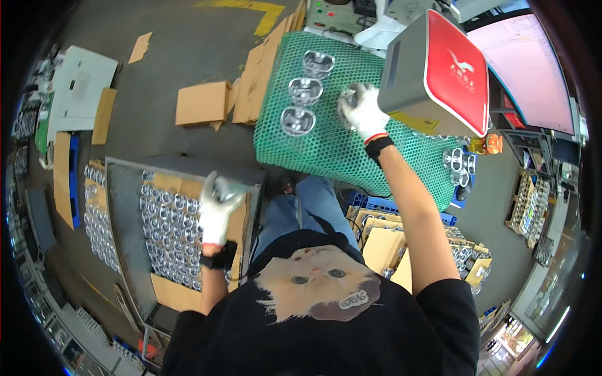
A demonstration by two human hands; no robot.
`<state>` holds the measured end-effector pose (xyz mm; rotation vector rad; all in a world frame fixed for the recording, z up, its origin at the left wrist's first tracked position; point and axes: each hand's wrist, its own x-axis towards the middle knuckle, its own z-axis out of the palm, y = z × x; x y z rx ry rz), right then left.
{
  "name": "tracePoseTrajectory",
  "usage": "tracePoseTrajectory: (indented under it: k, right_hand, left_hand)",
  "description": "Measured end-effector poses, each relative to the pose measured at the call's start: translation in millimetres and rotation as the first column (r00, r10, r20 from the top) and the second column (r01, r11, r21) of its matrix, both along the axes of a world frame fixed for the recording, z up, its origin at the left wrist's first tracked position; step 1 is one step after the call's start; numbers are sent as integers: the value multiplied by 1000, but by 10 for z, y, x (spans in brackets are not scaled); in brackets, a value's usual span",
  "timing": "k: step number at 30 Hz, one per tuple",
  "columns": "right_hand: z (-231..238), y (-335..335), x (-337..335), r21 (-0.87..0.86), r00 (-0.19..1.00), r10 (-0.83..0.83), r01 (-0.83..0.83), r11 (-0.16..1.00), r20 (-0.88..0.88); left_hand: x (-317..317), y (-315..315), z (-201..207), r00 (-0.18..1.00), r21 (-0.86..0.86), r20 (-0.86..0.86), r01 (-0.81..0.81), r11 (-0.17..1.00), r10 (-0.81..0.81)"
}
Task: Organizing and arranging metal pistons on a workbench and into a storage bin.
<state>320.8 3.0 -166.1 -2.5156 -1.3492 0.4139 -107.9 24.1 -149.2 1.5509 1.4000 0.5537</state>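
Note:
My right hand, in a white glove, reaches over the green mesh mat and is closed round a shiny metal piston, mostly covered by the fingers. To its left on the mat, three more pistons stand in a row: a far one, a middle one and a near one. My left hand, also gloved, is above the grey-framed cart at the left. Its fingers close on another metal piston, partly hidden by the glove.
The green mat covers the bench. A grey box with a red panel stands at its right, near a monitor. Many pistons fill the cart. Cardboard lies beyond, and a carton of parts sits beside my legs.

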Motion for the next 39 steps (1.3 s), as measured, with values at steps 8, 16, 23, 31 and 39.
tracePoseTrajectory:
  k: [8,16,23,31,39]
  right_hand:
    - [387,-788,-468,416,919,-91,-84,906,383]
    - [411,-1433,-974,305,991,-125,134,943,-49]
    - [690,-1546,-1579,316,983,151,-112,942,-102]
    - [409,-1356,-1505,177,906,-53,139,974,-421]
    - [-25,-718,-661,47,900,-286,318,947,-330]
  left_hand:
    - [1108,66,923,932,422,-277,338,841,-235]
    - [1223,-32,982,897,45,-48,441,897,-439]
    - [1066,-16,329,792,-526,512,596,607,-334]
    - [1194,-85,133,727,-686,607,683,249,-322]
    - [862,189,220,876,-534,442,429,728,-191]
